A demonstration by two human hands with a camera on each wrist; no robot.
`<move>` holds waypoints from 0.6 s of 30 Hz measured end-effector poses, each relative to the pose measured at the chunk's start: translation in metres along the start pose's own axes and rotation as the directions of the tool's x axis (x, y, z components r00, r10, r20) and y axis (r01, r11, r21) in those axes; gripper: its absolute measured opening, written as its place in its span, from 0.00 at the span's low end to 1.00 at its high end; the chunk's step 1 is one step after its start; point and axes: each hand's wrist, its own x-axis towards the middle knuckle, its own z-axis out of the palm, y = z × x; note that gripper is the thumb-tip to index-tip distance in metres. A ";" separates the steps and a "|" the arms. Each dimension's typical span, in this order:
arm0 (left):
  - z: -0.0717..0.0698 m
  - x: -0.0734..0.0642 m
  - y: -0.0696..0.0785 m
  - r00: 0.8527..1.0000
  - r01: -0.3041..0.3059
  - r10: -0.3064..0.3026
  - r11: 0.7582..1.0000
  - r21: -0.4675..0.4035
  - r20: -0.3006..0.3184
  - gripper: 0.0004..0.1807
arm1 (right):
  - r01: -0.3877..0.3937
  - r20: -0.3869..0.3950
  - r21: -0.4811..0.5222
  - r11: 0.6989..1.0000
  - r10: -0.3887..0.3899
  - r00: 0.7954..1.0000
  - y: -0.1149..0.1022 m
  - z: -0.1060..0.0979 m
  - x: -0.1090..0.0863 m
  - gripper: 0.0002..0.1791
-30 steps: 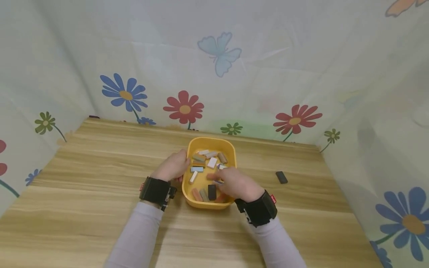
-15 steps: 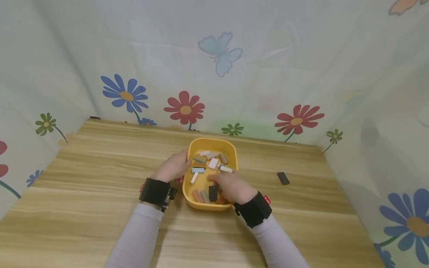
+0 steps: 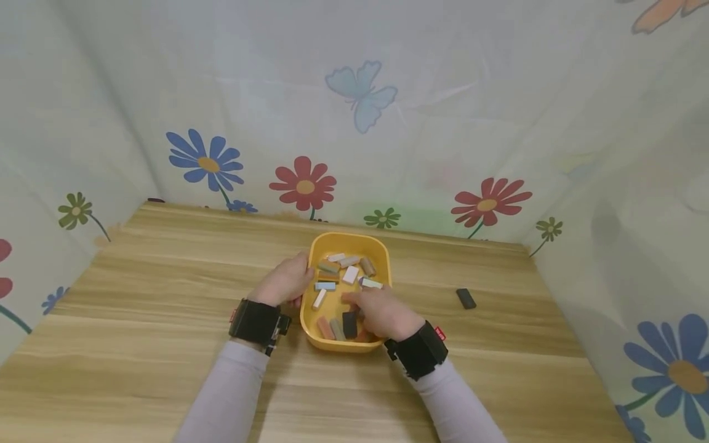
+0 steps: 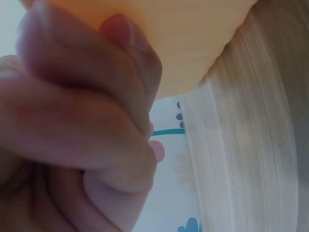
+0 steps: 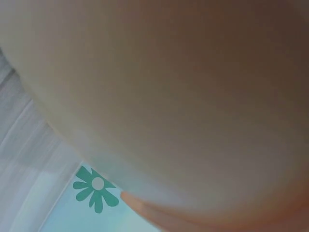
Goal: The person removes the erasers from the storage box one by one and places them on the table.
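Note:
A yellow plastic bin [image 3: 344, 348] with rounded corners sits on the table, holding several small blocks. My left hand [image 3: 284, 280] grips its left side, thumb at the rim; in the left wrist view that hand's curled fingers lie against the yellow wall. Reaching inside over the right wall is my right hand [image 3: 384, 312]. Its fingertips are right at a reddish-brown block [image 3: 347, 298], though I cannot tell if they pinch anything. Close by are a black block [image 3: 349, 325] and a pale green block [image 3: 370, 283]. A light blue block [image 3: 325, 286] and a white block [image 3: 350, 274] lie farther left.
To the right of the bin, a loose black block [image 3: 466, 298] lies on the wooden table [image 3: 166, 295]. A pale curtain [image 3: 443, 111] printed with flowers and butterflies encloses the back and sides.
My right hand has shifted slightly left and down within the bin, its fingertips now at the reddish-brown block and the pale green block more exposed. The left hand keeps its hold.

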 end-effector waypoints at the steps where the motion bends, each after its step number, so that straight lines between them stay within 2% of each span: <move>1: 0.000 0.000 0.000 1.000 -0.002 0.002 1.000 -0.001 0.000 0.15 | -0.002 0.000 -0.002 1.000 0.002 1.000 0.000 0.000 0.000 0.32; 5: 0.000 -0.001 0.001 1.000 -0.009 0.009 1.000 -0.005 -0.007 0.15 | 0.008 -0.004 0.021 1.000 -0.008 1.000 -0.001 -0.003 -0.001 0.29; 10: 0.000 -0.001 0.002 1.000 -0.005 0.005 1.000 0.006 -0.007 0.16 | 0.080 -0.044 0.168 0.983 -0.073 0.996 -0.001 -0.013 -0.007 0.15; 12: 0.000 -0.001 0.001 1.000 -0.007 0.007 1.000 0.012 -0.005 0.16 | 0.105 -0.080 0.195 0.975 -0.091 0.993 -0.001 -0.021 -0.011 0.10; 14: 0.001 -0.001 0.001 1.000 -0.010 0.010 1.000 0.014 -0.006 0.15 | 0.103 -0.119 0.182 0.978 -0.082 0.990 0.001 -0.031 -0.018 0.10; 18: 0.001 -0.001 0.001 1.000 -0.019 0.019 1.000 0.016 -0.016 0.14 | 0.029 -0.194 0.153 0.988 0.001 0.981 0.011 -0.050 -0.032 0.12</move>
